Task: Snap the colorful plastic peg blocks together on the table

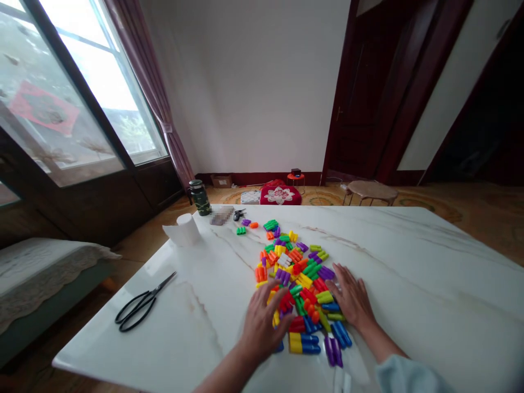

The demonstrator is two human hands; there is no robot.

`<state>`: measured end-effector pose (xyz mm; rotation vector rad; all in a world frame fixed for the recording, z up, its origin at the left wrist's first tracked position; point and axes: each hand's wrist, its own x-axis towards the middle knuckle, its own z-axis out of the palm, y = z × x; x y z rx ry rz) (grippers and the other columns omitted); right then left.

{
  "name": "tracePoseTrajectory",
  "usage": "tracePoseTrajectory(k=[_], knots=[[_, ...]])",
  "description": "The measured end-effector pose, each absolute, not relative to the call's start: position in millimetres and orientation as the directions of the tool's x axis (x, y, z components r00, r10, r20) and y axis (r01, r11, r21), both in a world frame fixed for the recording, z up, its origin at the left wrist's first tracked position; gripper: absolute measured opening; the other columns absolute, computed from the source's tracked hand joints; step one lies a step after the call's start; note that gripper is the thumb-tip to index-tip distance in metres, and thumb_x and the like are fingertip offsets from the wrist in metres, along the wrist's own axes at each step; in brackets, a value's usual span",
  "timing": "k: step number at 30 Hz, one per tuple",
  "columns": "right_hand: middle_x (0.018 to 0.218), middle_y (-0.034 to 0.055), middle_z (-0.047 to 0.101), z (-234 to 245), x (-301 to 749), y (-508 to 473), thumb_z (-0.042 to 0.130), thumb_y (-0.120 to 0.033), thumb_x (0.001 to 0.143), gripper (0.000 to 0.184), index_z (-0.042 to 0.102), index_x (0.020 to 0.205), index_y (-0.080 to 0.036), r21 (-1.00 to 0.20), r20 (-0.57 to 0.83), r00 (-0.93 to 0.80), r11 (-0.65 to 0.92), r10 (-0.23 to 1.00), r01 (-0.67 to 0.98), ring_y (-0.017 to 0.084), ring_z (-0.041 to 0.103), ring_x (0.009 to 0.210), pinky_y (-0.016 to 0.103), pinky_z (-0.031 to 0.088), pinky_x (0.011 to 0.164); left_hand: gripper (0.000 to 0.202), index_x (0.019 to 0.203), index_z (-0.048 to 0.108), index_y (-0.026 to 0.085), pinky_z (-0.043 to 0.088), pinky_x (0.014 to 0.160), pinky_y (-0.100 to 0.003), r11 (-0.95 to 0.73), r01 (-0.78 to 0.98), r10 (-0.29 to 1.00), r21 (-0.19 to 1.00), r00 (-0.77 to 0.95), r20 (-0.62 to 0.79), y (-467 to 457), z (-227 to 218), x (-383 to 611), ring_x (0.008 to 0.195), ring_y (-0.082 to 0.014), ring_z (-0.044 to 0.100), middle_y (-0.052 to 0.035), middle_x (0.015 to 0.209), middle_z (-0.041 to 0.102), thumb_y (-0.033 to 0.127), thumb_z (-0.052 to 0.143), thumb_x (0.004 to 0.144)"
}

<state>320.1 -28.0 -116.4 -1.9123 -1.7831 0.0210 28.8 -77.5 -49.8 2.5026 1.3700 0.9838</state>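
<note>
My left hand (260,323) curls over the heap of colourful plastic building pieces (301,286), but I can't tell whether it grips one. My right hand (352,296) lies open and empty against the heap's right edge, mid-frame on the marble table (409,311).

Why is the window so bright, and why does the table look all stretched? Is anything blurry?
In the head view, daylight washes the window nearly white, the wide lens makes the marble table look stretched toward its corners, and one small patch near the table's far edge is blurred into squares.
</note>
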Motion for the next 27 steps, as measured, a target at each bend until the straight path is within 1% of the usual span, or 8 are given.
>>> tracePoseTrajectory(k=[3,6,10,12,16,18,22,27], knots=[[0.149,0.0118,0.046,-115.8,320.0,-30.9,0.030,-0.052,0.096,0.056,0.044,0.142,-0.023,-0.333,0.351,0.114,0.010,0.929,0.943,0.029,0.036,0.141,0.061,0.026,0.112,0.042,0.133,0.052,0.028,0.049,0.102,-0.047,-0.517,0.724,0.819,0.456,0.263,0.510,-4.2,-32.4,27.8,0.125,-0.0275,0.053,-0.0118,0.136,0.053,0.037,0.052,0.092],[0.150,0.0123,0.044,-110.6,319.3,-33.1,0.030,-0.052,0.097,0.057,0.044,0.142,-0.021,-0.288,0.342,0.094,0.009,0.935,0.958,0.029,0.035,0.141,0.060,0.027,0.112,0.048,0.133,0.051,0.022,0.043,0.106,-0.050,-0.468,0.743,0.843,0.478,0.214,0.493,84.2,-30.5,33.5,0.130,-0.0302,0.048,-0.0148,0.140,0.049,0.037,0.058,0.089],[0.151,0.0131,0.043,-104.9,317.7,-36.3,0.029,-0.050,0.097,0.059,0.039,0.145,-0.018,-0.259,0.315,0.089,-0.005,0.945,0.966,0.028,0.034,0.142,0.057,0.028,0.112,0.065,0.143,0.042,0.016,0.035,0.112,-0.045,-0.214,0.841,0.958,0.497,0.082,0.274,173.3,-39.9,49.5,0.140,-0.0327,0.037,-0.0208,0.150,0.038,0.044,0.061,0.087],[0.151,0.0130,0.043,-103.3,317.0,-37.7,0.030,-0.050,0.097,0.059,0.038,0.146,-0.017,-0.246,0.303,0.087,-0.010,0.949,0.969,0.027,0.034,0.142,0.056,0.028,0.113,0.069,0.145,0.039,0.017,0.032,0.114,-0.046,-0.179,0.854,0.975,0.489,0.086,0.205,199.4,-46.0,58.6,0.142,-0.0336,0.034,-0.0199,0.153,0.034,0.048,0.059,0.087],[0.152,0.0134,0.040,-100.0,316.1,-39.3,0.031,-0.051,0.097,0.061,0.037,0.147,-0.016,-0.235,0.276,0.078,-0.012,0.958,0.972,0.027,0.031,0.143,0.055,0.027,0.114,0.061,0.135,0.054,0.019,0.031,0.113,-0.052,-0.197,0.832,0.979,0.518,0.136,0.153,225.7,-59.6,73.2,0.138,-0.0380,0.039,-0.0181,0.148,0.044,0.054,0.058,0.085],[0.152,0.0137,0.040,-98.2,315.6,-39.6,0.032,-0.052,0.096,0.063,0.037,0.147,-0.016,-0.239,0.263,0.080,-0.015,0.961,0.971,0.027,0.030,0.144,0.055,0.026,0.114,0.053,0.127,0.062,0.021,0.032,0.113,-0.048,-0.244,0.804,0.970,0.542,0.192,0.151,231.0,-65.0,79.2,0.134,-0.0342,0.045,-0.0135,0.143,0.051,0.053,0.058,0.085],[0.153,0.0134,0.039,-95.4,314.4,-39.3,0.033,-0.054,0.096,0.064,0.039,0.146,-0.015,-0.252,0.247,0.098,-0.034,0.964,0.967,0.028,0.030,0.144,0.055,0.025,0.115,0.037,0.111,0.072,0.024,0.042,0.106,-0.031,-0.378,0.689,0.918,0.618,0.364,0.156,232.8,-66.9,92.2,0.118,-0.0226,0.060,-0.0043,0.124,0.068,0.047,0.060,0.084],[0.153,0.0140,0.039,-93.5,313.1,-38.7,0.032,-0.055,0.096,0.065,0.040,0.145,-0.013,-0.249,0.228,0.101,-0.042,0.968,0.968,0.028,0.031,0.144,0.055,0.024,0.116,0.044,0.114,0.071,0.017,0.054,0.085,-0.031,-0.431,0.545,0.871,0.719,0.460,0.174,219.5,-50.7,107.6,0.093,-0.0223,0.070,-0.0076,0.102,0.076,0.048,0.056,0.086]])
